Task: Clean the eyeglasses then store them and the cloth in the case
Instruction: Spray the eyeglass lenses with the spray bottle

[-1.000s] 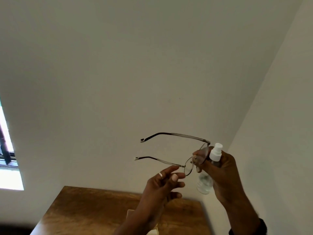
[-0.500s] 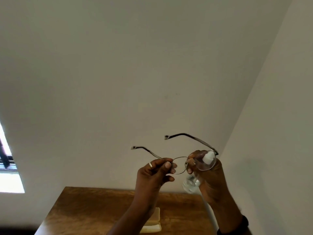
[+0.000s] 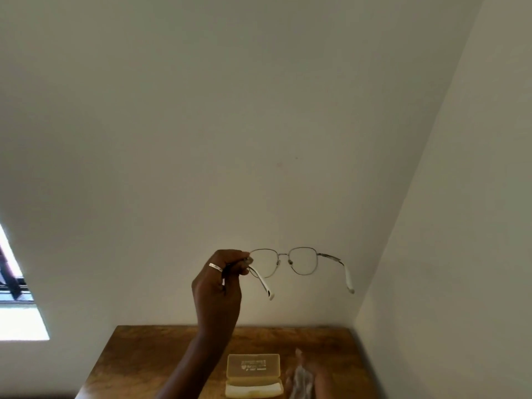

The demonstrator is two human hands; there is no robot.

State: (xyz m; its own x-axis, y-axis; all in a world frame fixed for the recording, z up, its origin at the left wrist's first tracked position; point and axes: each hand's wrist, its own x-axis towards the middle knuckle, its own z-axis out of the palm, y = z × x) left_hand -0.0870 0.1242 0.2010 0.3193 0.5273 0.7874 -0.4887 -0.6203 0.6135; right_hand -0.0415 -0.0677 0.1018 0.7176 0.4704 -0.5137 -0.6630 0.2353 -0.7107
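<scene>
My left hand [image 3: 218, 286] is raised in front of the wall and pinches the thin metal eyeglasses [image 3: 290, 262] at their left hinge. The temples are unfolded, with white tips hanging down. The clear lenses face the camera. My right hand [image 3: 319, 380] is low over the table at the bottom right, blurred by motion, with the small clear spray bottle [image 3: 299, 380] still in its grip. The cream case [image 3: 253, 375] lies open on the table between my two arms. No cloth shows.
The wooden table [image 3: 144, 364] stands in a corner, with white walls behind it and to its right. A bright window [image 3: 17, 312] is at the far left.
My right hand has let go of the glasses and dropped to the table with the spray bottle. My left hand has turned the glasses so the lenses face me. The view has tilted down, showing the case.
</scene>
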